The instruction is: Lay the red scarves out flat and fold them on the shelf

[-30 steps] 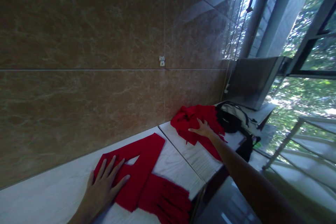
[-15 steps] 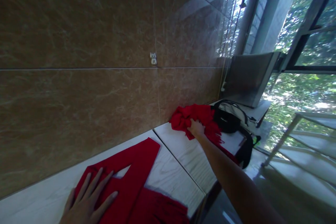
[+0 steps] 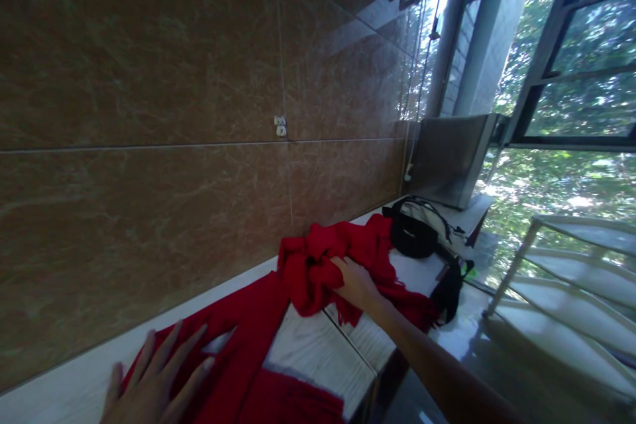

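Note:
A long red scarf (image 3: 258, 338) lies across the white wood-grain table (image 3: 311, 354) along the tiled wall. My left hand (image 3: 149, 381) rests flat on its near, folded part, fingers spread. My right hand (image 3: 355, 281) is closed round the bunched far end of the scarf (image 3: 318, 265), which is gathered in a heap over the gap between the two table tops. Red fringe hangs below that hand.
A black bag with straps (image 3: 415, 235) sits behind the red heap on the far table. A grey box-like object (image 3: 450, 159) stands beyond it by the window. A white rack (image 3: 571, 258) is at the right. The brown tiled wall (image 3: 199, 112) runs close on the left.
My right hand has closed on the bunched scarf end and dragged it nearer, toward the folded part. My left hand stays flat on the scarf, lower in the view.

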Demonstrator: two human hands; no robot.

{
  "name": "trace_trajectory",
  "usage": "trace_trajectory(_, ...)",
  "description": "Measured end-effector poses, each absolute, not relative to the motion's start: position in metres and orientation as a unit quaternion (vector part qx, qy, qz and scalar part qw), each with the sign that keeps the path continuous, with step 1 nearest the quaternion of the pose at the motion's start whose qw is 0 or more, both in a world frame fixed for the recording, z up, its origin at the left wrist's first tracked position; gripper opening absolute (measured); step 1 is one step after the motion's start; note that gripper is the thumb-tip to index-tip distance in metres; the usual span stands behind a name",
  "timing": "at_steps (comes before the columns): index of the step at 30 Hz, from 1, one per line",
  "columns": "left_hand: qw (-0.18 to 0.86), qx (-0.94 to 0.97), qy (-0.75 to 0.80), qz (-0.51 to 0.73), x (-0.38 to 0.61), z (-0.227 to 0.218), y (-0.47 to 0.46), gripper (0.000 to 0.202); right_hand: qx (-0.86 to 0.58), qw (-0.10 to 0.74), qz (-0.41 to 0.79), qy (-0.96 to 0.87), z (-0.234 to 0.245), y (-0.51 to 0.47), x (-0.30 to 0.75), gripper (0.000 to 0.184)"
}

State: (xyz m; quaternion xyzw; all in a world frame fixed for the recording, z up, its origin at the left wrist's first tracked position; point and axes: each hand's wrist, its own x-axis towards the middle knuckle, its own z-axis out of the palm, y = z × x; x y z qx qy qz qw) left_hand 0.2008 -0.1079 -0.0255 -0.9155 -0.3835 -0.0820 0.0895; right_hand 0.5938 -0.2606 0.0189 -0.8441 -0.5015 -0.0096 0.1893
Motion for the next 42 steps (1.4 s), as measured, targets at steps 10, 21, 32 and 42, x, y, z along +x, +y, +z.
trace_trajectory(10, -0.096, -0.930, -0.346, -0.083, 0.434, 0.028, -0.162, 0.060, -0.693, 0.302, 0.007, -0.655, 0.090, -0.314, 0.597, 0.069)
trace_trajectory(21, -0.064, -0.928, -0.363, -0.060, 0.433, 0.001, -0.155, 0.063, -0.806, 0.352, -0.106, -0.464, 0.071, -0.247, 0.634, 0.070)
trace_trajectory(32, -0.071, -0.927, -0.363, -0.060, 0.432, 0.001, -0.156, 0.063, -0.794, 0.332, -0.109, -0.497, 0.064, -0.234, 0.658, 0.067)
trace_trajectory(42, -0.130, -0.923, -0.361, -0.021, 0.430, 0.021, -0.155, 0.064, -0.819, 0.324, -0.153, -0.447, 0.104, -0.245, 0.721, 0.060)
